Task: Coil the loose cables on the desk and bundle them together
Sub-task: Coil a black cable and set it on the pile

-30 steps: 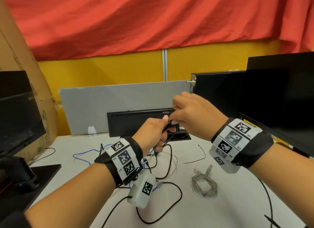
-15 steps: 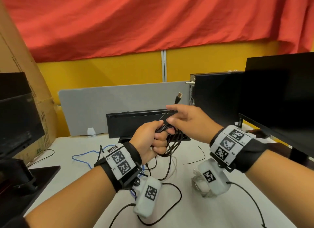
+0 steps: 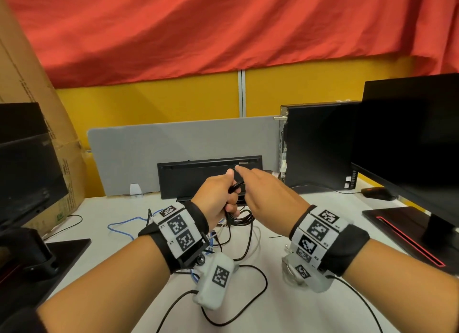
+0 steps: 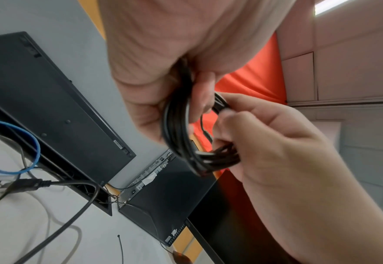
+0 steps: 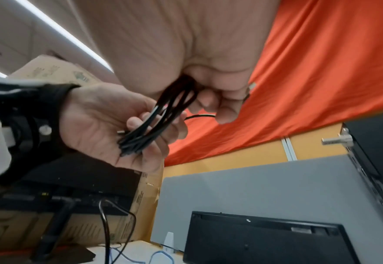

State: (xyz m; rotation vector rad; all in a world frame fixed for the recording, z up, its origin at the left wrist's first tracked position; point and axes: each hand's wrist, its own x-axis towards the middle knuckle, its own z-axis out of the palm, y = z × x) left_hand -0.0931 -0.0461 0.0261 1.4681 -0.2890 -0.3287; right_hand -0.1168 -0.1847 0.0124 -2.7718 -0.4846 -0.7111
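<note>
At frame centre, both hands' fingers clamp one coiled black cable [image 3: 239, 217]; blue cable [image 3: 124, 224] and others still sprawl on the tabletop [image 3: 285, 315].

The black cable [image 3: 239, 213] is gathered into several parallel loops, held raised above the bench. The left hand [image 3: 218, 198] grips one side of the coil; the right hand [image 3: 268, 198] pinches the opposite side. A blue cable [image 3: 124, 224] and more black cable [image 3: 248, 308] lie loose below the left hand.
</note>
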